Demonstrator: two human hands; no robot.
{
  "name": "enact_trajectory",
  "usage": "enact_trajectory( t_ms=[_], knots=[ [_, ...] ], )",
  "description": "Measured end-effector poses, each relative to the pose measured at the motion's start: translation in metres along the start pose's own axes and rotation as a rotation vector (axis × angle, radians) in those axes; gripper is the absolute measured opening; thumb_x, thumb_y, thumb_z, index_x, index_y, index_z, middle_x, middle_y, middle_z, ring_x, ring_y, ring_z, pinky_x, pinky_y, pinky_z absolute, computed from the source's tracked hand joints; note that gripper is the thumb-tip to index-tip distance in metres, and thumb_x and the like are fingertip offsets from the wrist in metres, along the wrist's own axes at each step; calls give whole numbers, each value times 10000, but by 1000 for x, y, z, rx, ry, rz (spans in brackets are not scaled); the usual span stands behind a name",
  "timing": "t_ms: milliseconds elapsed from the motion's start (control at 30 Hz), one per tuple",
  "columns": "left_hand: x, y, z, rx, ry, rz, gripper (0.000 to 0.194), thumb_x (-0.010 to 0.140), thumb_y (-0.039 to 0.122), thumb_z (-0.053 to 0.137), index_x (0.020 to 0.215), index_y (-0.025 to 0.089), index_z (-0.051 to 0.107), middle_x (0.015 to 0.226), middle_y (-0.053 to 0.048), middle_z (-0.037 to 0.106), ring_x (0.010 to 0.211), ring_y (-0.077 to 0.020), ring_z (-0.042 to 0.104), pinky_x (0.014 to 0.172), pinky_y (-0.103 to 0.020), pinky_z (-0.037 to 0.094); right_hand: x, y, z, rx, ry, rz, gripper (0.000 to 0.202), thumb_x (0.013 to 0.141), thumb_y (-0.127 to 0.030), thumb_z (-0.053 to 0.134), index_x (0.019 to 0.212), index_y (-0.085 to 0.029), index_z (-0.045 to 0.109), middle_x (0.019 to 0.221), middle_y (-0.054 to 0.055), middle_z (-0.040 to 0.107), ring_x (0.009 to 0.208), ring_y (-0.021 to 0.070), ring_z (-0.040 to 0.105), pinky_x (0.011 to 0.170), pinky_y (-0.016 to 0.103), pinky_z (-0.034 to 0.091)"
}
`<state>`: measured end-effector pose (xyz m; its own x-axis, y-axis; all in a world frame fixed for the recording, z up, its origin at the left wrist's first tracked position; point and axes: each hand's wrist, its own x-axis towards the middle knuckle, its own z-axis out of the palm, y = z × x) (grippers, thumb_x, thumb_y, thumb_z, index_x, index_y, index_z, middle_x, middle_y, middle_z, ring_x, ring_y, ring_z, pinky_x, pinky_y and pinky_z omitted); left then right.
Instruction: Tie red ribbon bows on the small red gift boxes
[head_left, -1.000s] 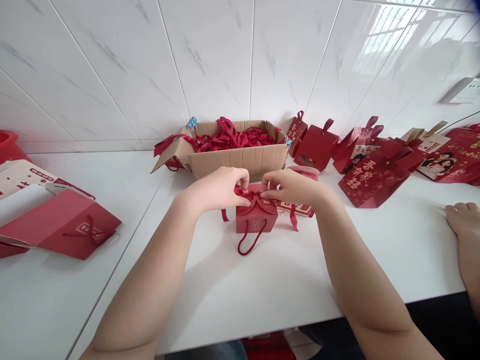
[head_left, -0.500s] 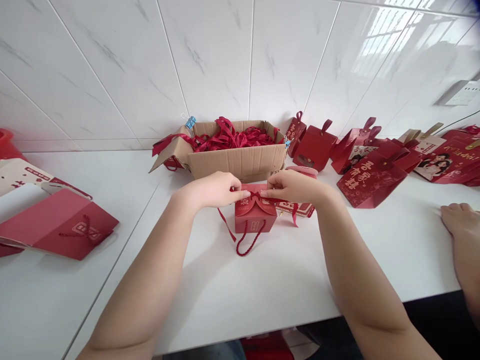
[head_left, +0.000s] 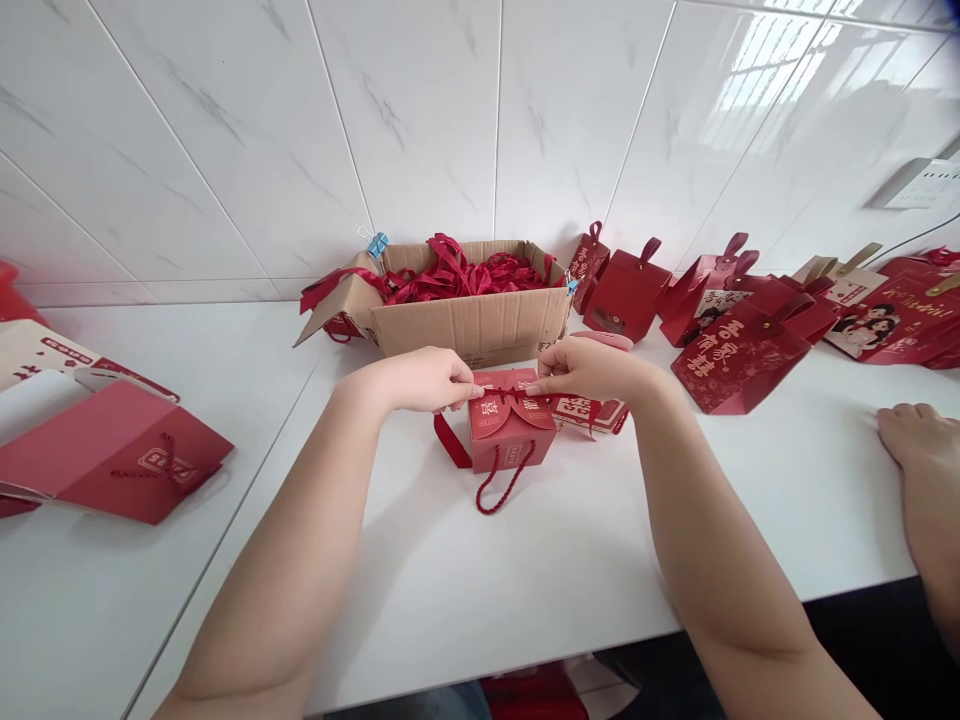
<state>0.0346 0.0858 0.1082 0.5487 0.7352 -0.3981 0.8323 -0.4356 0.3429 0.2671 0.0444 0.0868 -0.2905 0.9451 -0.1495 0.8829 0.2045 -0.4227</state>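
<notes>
A small red gift box [head_left: 513, 442] stands on the white table, its rope handle hanging down at the front. Across its top runs a dark red ribbon [head_left: 507, 393], knotted at the middle. My left hand [head_left: 435, 381] pinches the ribbon at the box's left top edge, and a loose ribbon end hangs beside the box. At the right top edge, my right hand [head_left: 570, 370] is closed on the ribbon's other side. A flat red and cream box [head_left: 592, 415] lies partly behind the red box, below my right hand.
Behind my hands, a cardboard box [head_left: 469, 322] holds many red ribbons. Several red gift bags [head_left: 628, 293] stand along the right back. An open red carton [head_left: 142, 450] lies at the left. Another person's hand [head_left: 911, 432] rests at the right edge.
My left hand has moved slightly left and the ribbon is now drawn straighter and tighter across the box top. The box has turned and shifted slightly.
</notes>
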Motion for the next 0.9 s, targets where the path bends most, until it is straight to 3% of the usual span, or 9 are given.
enact_trajectory(
  t_ms=[167,367,500,633,767,900],
  knots=[
    [2,-6,-1,16,3,28,316,779,486,482,598,228,512,683,-20,564,521,-149,419,495,-300,260,0,-3,1,-7,2,24,414,794,-541,567,607,-199,428,580,-35,416,527,98,345,467,256,221],
    [2,-8,-3,-1,77,9,351,766,463,527,554,199,432,596,-17,448,461,-119,315,463,-296,236,-3,-2,-1,15,-108,7,544,812,-648,491,557,-190,348,537,-43,306,479,83,251,448,266,183],
    [1,-8,-3,-6,95,20,356,772,443,528,558,193,394,590,-12,413,465,-117,286,446,-288,215,-3,1,-2,104,-207,-49,542,822,-668,478,578,-186,436,551,-38,357,489,79,291,462,258,226],
    [0,-8,-1,-6,80,24,355,764,435,537,564,193,369,588,-7,371,471,-120,261,444,-290,193,-6,1,-6,233,-218,-130,466,828,-578,553,593,-178,508,538,-51,339,494,72,295,469,249,236],
    [0,-7,0,11,76,12,354,773,447,517,568,198,373,593,-7,384,472,-126,281,447,-287,198,-7,1,-9,481,-255,-239,342,819,-496,620,746,-162,644,599,-36,466,544,78,379,505,242,292],
    [2,-7,1,0,79,17,357,766,443,530,559,198,372,585,-7,408,467,-126,290,446,-290,200,-4,10,-7,666,-286,-295,332,803,-456,669,706,-139,646,604,-33,488,560,73,385,527,240,306]
  ],
)
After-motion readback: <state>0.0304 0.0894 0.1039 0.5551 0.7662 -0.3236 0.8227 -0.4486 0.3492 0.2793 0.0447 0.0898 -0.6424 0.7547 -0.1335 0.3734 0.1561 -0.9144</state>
